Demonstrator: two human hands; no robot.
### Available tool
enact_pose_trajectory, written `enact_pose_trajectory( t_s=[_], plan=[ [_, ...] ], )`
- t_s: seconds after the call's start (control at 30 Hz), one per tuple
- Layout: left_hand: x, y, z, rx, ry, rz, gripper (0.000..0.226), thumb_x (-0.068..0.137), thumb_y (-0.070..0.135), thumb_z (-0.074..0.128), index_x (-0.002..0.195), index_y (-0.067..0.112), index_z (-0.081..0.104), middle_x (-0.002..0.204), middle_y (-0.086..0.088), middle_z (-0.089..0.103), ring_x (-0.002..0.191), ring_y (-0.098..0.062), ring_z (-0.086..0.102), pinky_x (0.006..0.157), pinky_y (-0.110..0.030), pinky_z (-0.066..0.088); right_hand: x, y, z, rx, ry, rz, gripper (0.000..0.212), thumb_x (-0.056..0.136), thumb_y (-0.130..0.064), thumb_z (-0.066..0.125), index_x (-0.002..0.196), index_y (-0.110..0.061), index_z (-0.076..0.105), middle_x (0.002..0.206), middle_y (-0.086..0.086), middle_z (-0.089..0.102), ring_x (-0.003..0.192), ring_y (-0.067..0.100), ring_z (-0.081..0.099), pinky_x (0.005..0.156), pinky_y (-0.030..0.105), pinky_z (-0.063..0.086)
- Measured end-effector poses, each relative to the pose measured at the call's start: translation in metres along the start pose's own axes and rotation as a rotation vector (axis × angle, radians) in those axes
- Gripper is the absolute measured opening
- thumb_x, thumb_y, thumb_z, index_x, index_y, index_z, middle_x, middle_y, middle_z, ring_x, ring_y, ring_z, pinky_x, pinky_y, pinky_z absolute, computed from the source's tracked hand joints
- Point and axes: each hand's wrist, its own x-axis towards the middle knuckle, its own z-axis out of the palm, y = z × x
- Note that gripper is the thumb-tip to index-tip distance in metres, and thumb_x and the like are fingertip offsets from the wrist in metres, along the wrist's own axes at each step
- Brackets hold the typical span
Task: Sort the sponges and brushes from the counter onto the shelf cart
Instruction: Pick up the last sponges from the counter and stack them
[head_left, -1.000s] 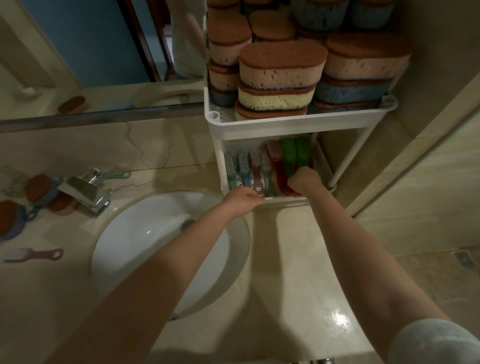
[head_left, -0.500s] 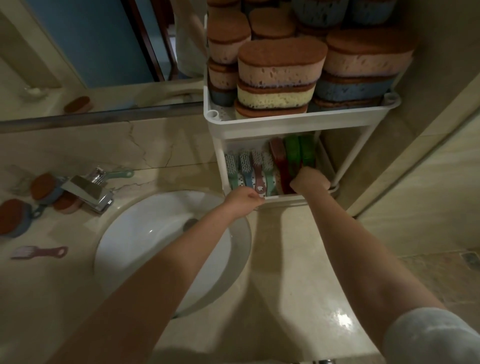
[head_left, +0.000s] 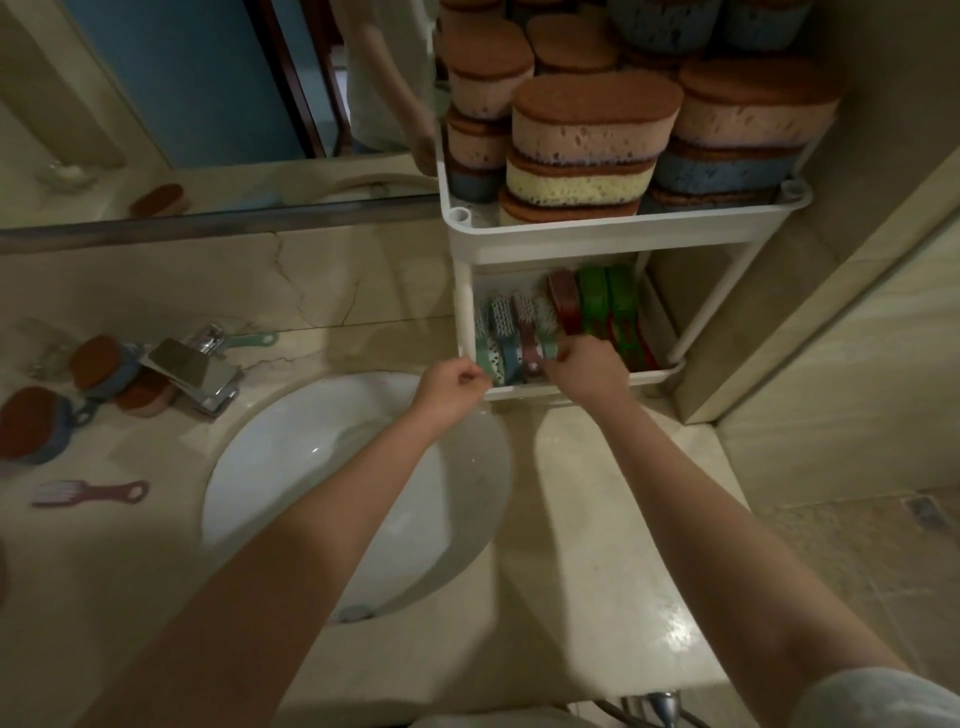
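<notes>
Since a second ago the right hand (head_left: 584, 366) has slid left along the lower tray (head_left: 655, 375) of the shelf cart (head_left: 597, 235), off the red and green brushes (head_left: 595, 301) to the small brushes (head_left: 511, 332). Its fingers curl down among their handle ends and seem to pinch one, likely to pack the row on edge. The left hand (head_left: 451, 387), fingers curled at the tray's front left corner, probably steadies it, though I cannot tell whether it pinches the rim. Stacked sponges (head_left: 592, 124) fill the top tier, while loose sponges (head_left: 96, 364) and a pink brush (head_left: 88, 492) wait on the bench (head_left: 597, 519) at left.
</notes>
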Motion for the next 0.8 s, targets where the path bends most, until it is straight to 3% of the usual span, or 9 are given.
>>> enact_pose_trajectory(
  t_s=[0.17, 0.27, 0.4, 0.53, 0.63, 0.8],
  plan=[
    [-0.011, -0.046, -0.055, -0.044, 0.064, -0.058, 0.007, 0.087, 0.009, 0.059, 0.085, 0.013, 0.064, 0.070, 0.000, 0.060, 0.081, -0.022, 0.059, 0.079, -0.030, 0.046, -0.029, -0.063, 0.026, -0.012, -0.336, -0.214, 0.029, 0.089, -0.039, 0.060, 0.074, -0.014, 0.063, 0.071, 0.003, 0.060, 0.071, 0.020, 0.058, 0.064, 0.030, 0.045],
    [-0.023, -0.080, -0.102, -0.043, 0.097, -0.110, 0.008, 0.086, 0.010, 0.058, 0.088, 0.009, 0.066, 0.078, -0.007, 0.063, 0.079, -0.020, 0.059, 0.069, -0.026, 0.043, -0.044, -0.106, 0.050, 0.053, -0.439, -0.285, 0.025, 0.088, -0.035, 0.063, 0.089, -0.010, 0.068, 0.076, 0.007, 0.065, 0.067, 0.019, 0.061, 0.071, 0.035, 0.054],
    [-0.042, -0.132, -0.168, -0.086, 0.166, -0.188, 0.015, 0.086, 0.012, 0.059, 0.072, 0.017, 0.061, 0.079, -0.006, 0.064, 0.071, -0.017, 0.059, 0.057, -0.021, 0.040, -0.061, -0.172, 0.087, 0.042, -0.511, -0.365, 0.025, 0.089, -0.033, 0.062, 0.099, -0.010, 0.067, 0.089, 0.008, 0.067, 0.074, 0.018, 0.059, 0.068, 0.029, 0.048],
    [-0.065, -0.191, -0.232, -0.117, 0.236, -0.291, 0.013, 0.088, 0.012, 0.058, 0.075, 0.014, 0.060, 0.087, -0.012, 0.064, 0.084, -0.024, 0.059, 0.068, -0.027, 0.042, -0.076, -0.239, 0.134, 0.046, -0.588, -0.404, 0.025, 0.089, -0.031, 0.063, 0.102, -0.010, 0.066, 0.096, 0.008, 0.068, 0.080, 0.018, 0.061, 0.078, 0.031, 0.049],
    [-0.084, -0.239, -0.276, -0.090, 0.325, -0.360, 0.012, 0.087, 0.013, 0.059, 0.075, 0.013, 0.061, 0.089, -0.015, 0.066, 0.094, -0.032, 0.062, 0.075, -0.032, 0.045, -0.090, -0.286, 0.173, -0.033, -0.627, -0.484, 0.027, 0.090, -0.033, 0.061, 0.105, -0.011, 0.066, 0.109, 0.008, 0.065, 0.096, 0.023, 0.060, 0.084, 0.033, 0.047],
    [-0.119, -0.297, -0.342, 0.039, 0.545, -0.441, 0.017, 0.087, 0.015, 0.057, 0.094, 0.008, 0.071, 0.104, -0.016, 0.069, 0.100, -0.034, 0.061, 0.083, -0.035, 0.046, -0.113, -0.362, 0.232, -0.141, -0.655, -0.589, 0.030, 0.089, -0.031, 0.060, 0.111, -0.011, 0.063, 0.117, 0.011, 0.062, 0.111, 0.028, 0.055, 0.091, 0.034, 0.044]
  ],
)
